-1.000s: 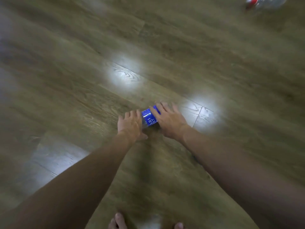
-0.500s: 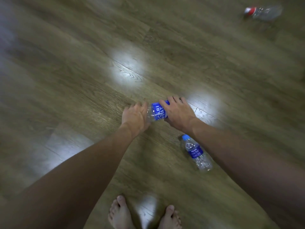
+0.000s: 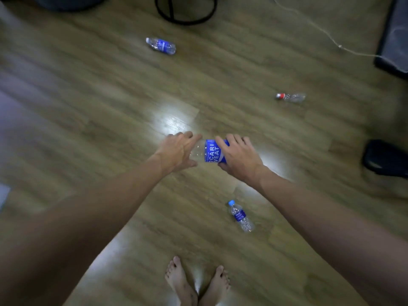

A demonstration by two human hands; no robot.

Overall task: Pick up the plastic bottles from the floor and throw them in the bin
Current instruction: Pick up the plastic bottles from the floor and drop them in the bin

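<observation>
Far left, upper floor: small water bottle with blue label (image 3: pixel 161 45) lying on its side on the wooden floor (image 3: pixel 88 107), well apart from the person. Dark round stand base (image 3: pixel 185 16) above it at the top edge.

Centre: left hand (image 3: pixel 176 151) curled round the clear neck end of the Pocari Sweat bottle (image 3: pixel 212 153), thumb under, fingers over. Right hand (image 3: pixel 239 159) wraps the blue-label end, fingers over the top, thumb beneath. Bottle is horizontal between both hands, apparently lifted off the floor, though the blur makes that hard to confirm. The bin is not clearly in view; a dark shape at top left may be one, cannot tell.

Handling, my guess: looks empty, so light, thin-walled and crushable. It dents under a hard squeeze and the label film is slick. One hand round the mid-body or neck should do.

Lower right of centre: blue-capped water bottle (image 3: pixel 240 216) on its side, near the bare feet (image 3: pixel 196 281). Further right: clear bottle with red cap (image 3: pixel 291 97), also on the floor. White cable (image 3: pixel 331 38) runs to a dark object at the right edge (image 3: pixel 393 40). Three bottles left to collect after this one.
</observation>
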